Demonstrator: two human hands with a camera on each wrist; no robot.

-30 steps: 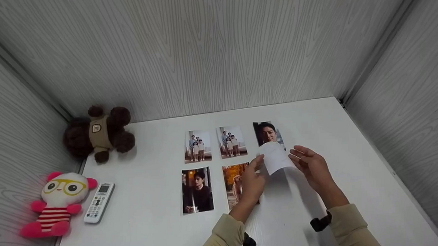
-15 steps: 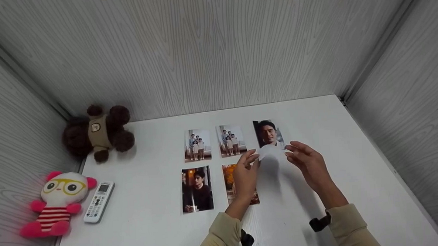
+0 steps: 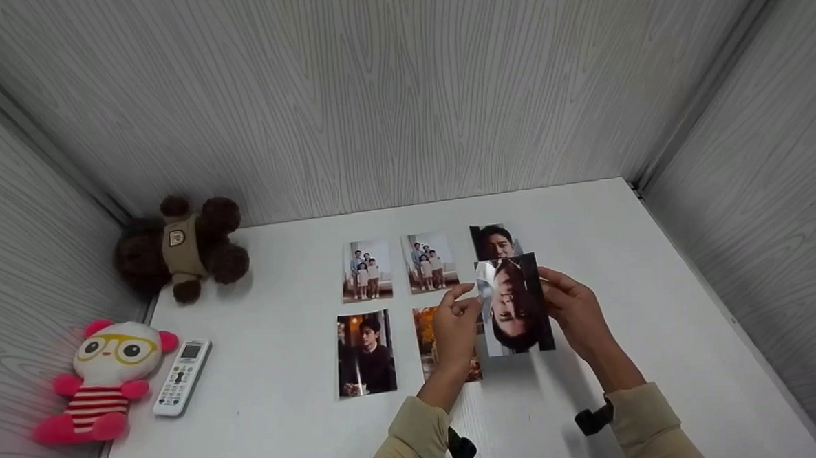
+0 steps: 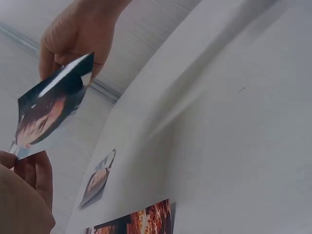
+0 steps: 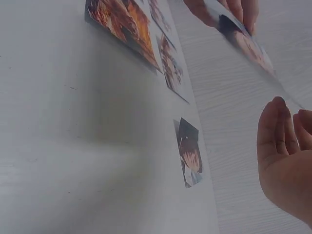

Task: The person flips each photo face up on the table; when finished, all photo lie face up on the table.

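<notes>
Both hands hold one portrait photo (image 3: 515, 307) above the table, its picture side facing the head camera and the portrait upside down. My left hand (image 3: 457, 326) pinches its left edge. At the opposite edge, my right hand (image 3: 580, 318) pinches it between thumb and fingers. In the left wrist view the held photo (image 4: 51, 109) spans the gap between the two hands. Behind it, a similar portrait photo (image 3: 494, 240) lies on the table, its lower part covered. A photo with autumn leaves (image 3: 426, 331) lies partly hidden under my left hand.
Two family photos (image 3: 367, 271) (image 3: 430, 262) lie side by side at the back, with a photo of a seated person (image 3: 367, 355) in front. On the left are a brown plush toy (image 3: 181, 249), a pink-and-white plush (image 3: 108, 380) and a white remote (image 3: 182, 378). Walls enclose the table.
The held photo has flipped over: its white back showed first, then it was nearly edge-on, and now its picture faces up. The hands shifted only slightly; the other things stayed put.
</notes>
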